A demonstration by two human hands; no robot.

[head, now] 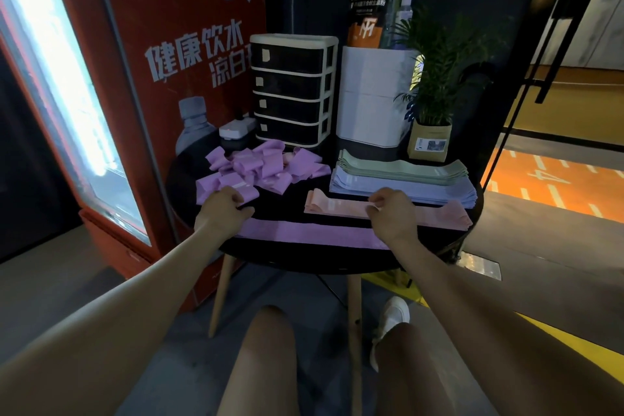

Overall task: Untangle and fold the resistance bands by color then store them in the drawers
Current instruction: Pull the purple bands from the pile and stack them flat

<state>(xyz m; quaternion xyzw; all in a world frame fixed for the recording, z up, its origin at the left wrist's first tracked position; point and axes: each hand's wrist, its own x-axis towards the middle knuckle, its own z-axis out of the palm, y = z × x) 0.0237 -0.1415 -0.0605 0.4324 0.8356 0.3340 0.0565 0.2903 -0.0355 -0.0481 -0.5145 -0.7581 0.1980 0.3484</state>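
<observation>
Two hands work at the near edge of a round black table [189, 179]. Left hand [224, 206] curls its fingers round the left end of a purple band [314, 234] stretched flat across the front; right hand [388, 211] pinches the edge of a pink band [341, 204] just behind it. A tangled purple pile [260, 167] lies behind the left hand, folded blue [405, 187] and green stacks [401, 167] at right, the drawer unit [292, 89] at the back, all drawers closed

Dim room; glare from lit fridge [50, 84] at left, desk [287, 209] dark, wide-angle bend at edges, soft focus.
</observation>
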